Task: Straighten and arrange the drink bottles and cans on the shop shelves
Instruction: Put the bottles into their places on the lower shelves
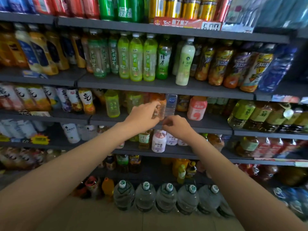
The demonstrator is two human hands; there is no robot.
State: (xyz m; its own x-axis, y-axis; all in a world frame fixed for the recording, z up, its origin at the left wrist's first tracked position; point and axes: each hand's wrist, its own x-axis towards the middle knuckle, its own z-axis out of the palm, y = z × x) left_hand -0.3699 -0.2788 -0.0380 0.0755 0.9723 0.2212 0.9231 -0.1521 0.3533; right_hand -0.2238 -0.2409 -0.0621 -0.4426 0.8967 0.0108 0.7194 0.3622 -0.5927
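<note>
An orange-brown tea bottle (pixel 160 104) stands on the middle shelf (pixel 211 124), next to a clear water bottle (pixel 171 105). My left hand (pixel 145 114) grips the tea bottle low on its body, fingers curled round it. My right hand (pixel 176 126) hovers just right of it at the shelf edge, fingers curled, below the water bottle; whether it touches a bottle cannot be told. A yellow-green bottle (pixel 112 104) stands to the left and a pink bottle (pixel 197 108) to the right.
Rows of green tea bottles (pixel 136 59) fill the shelf above, with a pale bottle (pixel 184 64) standing forward of its row. Pink-white bottles (pixel 159 141) sit on the shelf below. Large water jugs (pixel 166 197) line the tiled floor.
</note>
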